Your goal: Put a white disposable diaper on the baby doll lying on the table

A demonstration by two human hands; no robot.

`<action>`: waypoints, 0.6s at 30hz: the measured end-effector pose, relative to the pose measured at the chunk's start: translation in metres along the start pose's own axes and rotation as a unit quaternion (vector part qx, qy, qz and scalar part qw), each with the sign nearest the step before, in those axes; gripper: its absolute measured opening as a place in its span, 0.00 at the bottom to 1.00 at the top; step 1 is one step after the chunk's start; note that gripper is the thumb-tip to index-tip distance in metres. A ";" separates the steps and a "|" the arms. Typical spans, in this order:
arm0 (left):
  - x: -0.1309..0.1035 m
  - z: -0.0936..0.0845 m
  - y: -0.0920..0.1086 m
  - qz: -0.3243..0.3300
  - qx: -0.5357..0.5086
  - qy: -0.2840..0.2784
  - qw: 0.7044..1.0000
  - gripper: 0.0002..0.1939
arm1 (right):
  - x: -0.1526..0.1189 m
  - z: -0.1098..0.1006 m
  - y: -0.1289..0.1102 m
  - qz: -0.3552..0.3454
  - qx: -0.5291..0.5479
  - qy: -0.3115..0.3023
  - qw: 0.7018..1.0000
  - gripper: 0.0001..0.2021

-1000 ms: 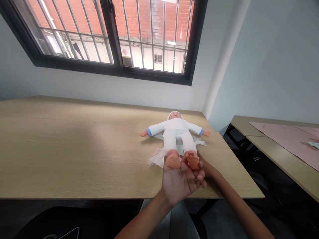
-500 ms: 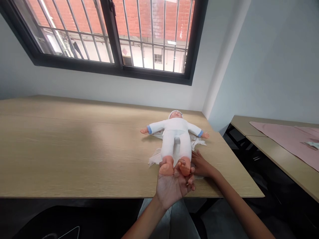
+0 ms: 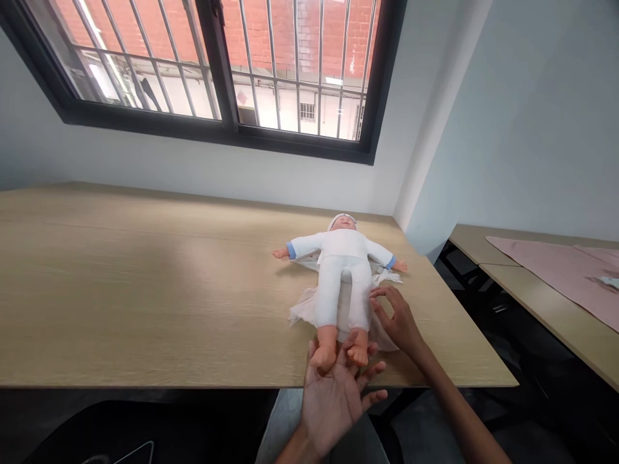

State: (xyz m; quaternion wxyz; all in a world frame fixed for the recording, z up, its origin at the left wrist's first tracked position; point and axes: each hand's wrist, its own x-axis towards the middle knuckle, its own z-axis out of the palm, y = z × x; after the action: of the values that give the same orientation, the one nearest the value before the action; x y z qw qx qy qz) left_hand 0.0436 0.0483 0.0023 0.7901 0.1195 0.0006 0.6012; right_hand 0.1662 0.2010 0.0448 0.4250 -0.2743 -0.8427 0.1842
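A baby doll in white clothes with blue cuffs and a white cap lies on its back on the table, arms spread, feet toward me. Under its legs and hips is a thin white diaper with crumpled edges, partly hidden by the doll. My left hand lies palm up at the doll's feet, fingers spread, some of them under and between the feet. Beside the doll's leg on the right, my right hand hovers with bent fingers apart, its fingertips close to the trouser leg.
The wooden table ends close to my body. A second table on the right carries a pink cloth and a small pale item. A barred window is in the wall behind. A black chair stands below left.
The doll's legs have come down and lie straighter toward me. My left hand has lowered and opened from around the feet. My right hand has lifted from beside the leg.
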 end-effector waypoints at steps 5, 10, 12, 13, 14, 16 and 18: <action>-0.024 0.009 -0.011 0.008 0.074 0.009 0.997 0.34 | -0.005 0.004 -0.040 -0.110 0.009 -0.153 0.982 0.09; -0.052 0.044 0.000 -0.094 0.386 0.026 0.917 0.27 | -0.004 0.003 -0.054 -0.101 -0.003 -0.279 0.955 0.11; -0.045 0.060 0.015 -0.008 0.585 0.075 0.807 0.14 | 0.000 0.003 -0.052 -0.098 -0.035 -0.292 0.951 0.12; -0.035 0.066 0.024 0.063 0.647 0.096 0.754 0.09 | 0.003 0.004 -0.050 -0.101 -0.059 -0.295 0.948 0.11; -0.022 0.069 0.034 0.126 0.687 0.112 0.706 0.07 | 0.006 0.005 -0.048 -0.107 -0.086 -0.294 0.946 0.11; 0.009 0.069 0.055 0.240 0.728 0.166 0.620 0.06 | 0.012 0.007 -0.044 -0.123 -0.132 -0.294 0.938 0.09; 0.037 0.061 0.073 0.302 0.739 0.227 0.558 0.07 | 0.016 0.007 -0.041 -0.140 -0.161 -0.297 0.931 0.09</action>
State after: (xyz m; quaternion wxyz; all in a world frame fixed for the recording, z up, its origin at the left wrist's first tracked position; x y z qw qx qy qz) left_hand -0.0067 0.0902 0.0803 0.1705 0.5142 0.5877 0.6009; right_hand 0.1402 0.1781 0.0736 0.1266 -0.1516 -0.9786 0.0576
